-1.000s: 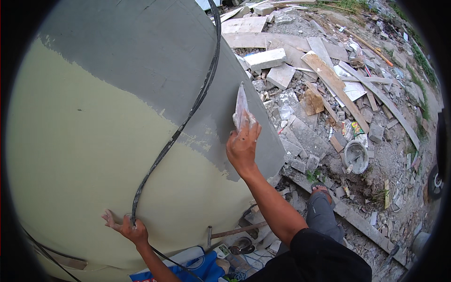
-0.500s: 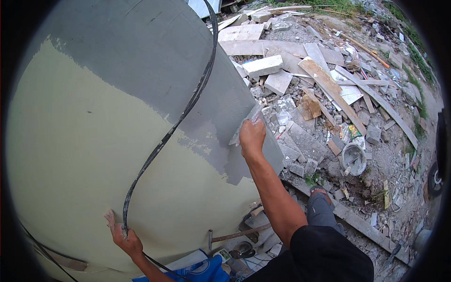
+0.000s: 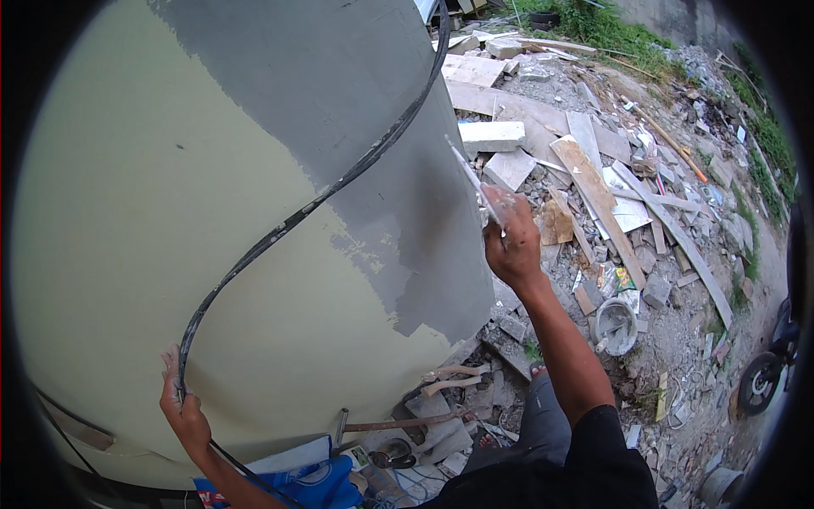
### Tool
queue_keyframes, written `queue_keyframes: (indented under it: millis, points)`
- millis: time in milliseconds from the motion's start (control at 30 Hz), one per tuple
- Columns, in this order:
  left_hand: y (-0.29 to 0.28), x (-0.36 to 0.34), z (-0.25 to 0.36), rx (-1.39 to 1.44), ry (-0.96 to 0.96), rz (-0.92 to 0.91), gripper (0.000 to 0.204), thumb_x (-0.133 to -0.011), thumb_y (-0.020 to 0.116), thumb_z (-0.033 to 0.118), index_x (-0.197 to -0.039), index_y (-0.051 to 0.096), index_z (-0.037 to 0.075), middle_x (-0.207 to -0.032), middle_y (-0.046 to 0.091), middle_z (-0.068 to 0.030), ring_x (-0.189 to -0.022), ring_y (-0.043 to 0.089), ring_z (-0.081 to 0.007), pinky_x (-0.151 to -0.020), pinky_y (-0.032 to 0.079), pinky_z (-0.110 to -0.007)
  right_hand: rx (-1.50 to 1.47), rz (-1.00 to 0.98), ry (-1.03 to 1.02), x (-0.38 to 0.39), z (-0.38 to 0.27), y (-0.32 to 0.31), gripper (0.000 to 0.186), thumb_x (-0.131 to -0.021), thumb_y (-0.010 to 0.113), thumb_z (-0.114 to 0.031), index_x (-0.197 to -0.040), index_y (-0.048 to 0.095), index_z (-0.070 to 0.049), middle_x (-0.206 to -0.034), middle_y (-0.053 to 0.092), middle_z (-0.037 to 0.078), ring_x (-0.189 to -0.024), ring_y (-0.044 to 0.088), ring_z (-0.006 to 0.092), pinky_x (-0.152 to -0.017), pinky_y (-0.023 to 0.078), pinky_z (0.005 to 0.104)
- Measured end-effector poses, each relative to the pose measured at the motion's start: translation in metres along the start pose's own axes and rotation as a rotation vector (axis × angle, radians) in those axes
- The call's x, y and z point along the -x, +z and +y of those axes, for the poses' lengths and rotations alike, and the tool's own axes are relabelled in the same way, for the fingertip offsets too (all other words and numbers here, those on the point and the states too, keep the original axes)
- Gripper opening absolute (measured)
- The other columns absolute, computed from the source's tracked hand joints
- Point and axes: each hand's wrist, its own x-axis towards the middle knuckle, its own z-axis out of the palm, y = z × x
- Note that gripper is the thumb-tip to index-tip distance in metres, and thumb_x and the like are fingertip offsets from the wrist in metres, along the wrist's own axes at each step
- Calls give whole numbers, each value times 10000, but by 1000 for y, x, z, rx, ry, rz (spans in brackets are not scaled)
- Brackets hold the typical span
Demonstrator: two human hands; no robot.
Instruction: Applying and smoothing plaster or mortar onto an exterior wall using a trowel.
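My right hand (image 3: 515,237) is wrapped round a plastering trowel (image 3: 469,172), whose thin flat blade shows edge-on. The blade stands off the wall's right corner, with rubble behind it. At the lower left my left hand (image 3: 185,416) holds a black cable (image 3: 292,222) against its palm, its upper fingers stretched along the wall. From there the cable arcs up across the wall to the top. Grey skim coat (image 3: 365,187) covers the wall's upper right with a ragged edge; the rest is pale yellow-green wall (image 3: 170,254). A darker patch lies in the grey near the trowel.
Broken blocks and planks (image 3: 599,204) litter the ground on the right. A whitish bucket (image 3: 616,327) stands among them. Below the wall lie a hammer-like tool with a wooden handle (image 3: 398,423) and a blue sack (image 3: 318,485). A motorcycle wheel (image 3: 760,383) is at the far right.
My right hand has drawn the trowel away from the grey wall, out to the right, and turned it edge-on. My left hand keeps the cable, now further left. The view has shifted.
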Motion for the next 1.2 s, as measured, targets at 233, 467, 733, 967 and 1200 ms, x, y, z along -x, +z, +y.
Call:
queue_keyframes:
  millis: [233,467,733,967,1200]
  points:
    - [-18,3,-10,175,-272,-6,504,-746,409,43,-1202,582,-83,-1301,612,-114,-691,342,-55,-584,282,-220,244,-122,-734,-47,-8,58,462,-776,609,-63,-1236,592,-17,-1315,532,164,-1135,534,321,-1023,424,509]
    - [-13,1,12,244,-234,84,353,-694,408,36,-994,570,-56,-1308,611,-145,-655,308,-40,-557,251,-201,227,-435,-585,93,65,51,441,-748,646,-86,-1188,630,-72,-1274,550,98,-1159,501,302,-1094,388,501]
    - [-7,-2,8,254,-225,72,157,-683,418,48,-832,448,12,-1333,594,-155,-678,302,-61,-595,264,-201,271,-212,-863,-84,-28,33,346,-828,621,-117,-1169,620,-62,-1306,570,123,-1177,546,295,-1041,423,470]
    - [-14,-6,21,148,-271,16,131,-663,420,71,-788,418,33,-1424,516,-203,-800,394,-57,-632,256,-168,228,-391,-749,-41,3,38,424,-799,681,-83,-1217,621,-55,-1337,579,99,-1225,548,278,-1078,413,453]
    - [-18,-3,8,143,-203,-2,684,-648,410,100,-1287,514,-119,-1444,486,-215,-1331,429,-174,-1007,304,-221,204,-563,-540,113,108,36,417,-789,625,-85,-1205,627,-64,-1328,577,102,-1203,557,287,-1071,409,454]
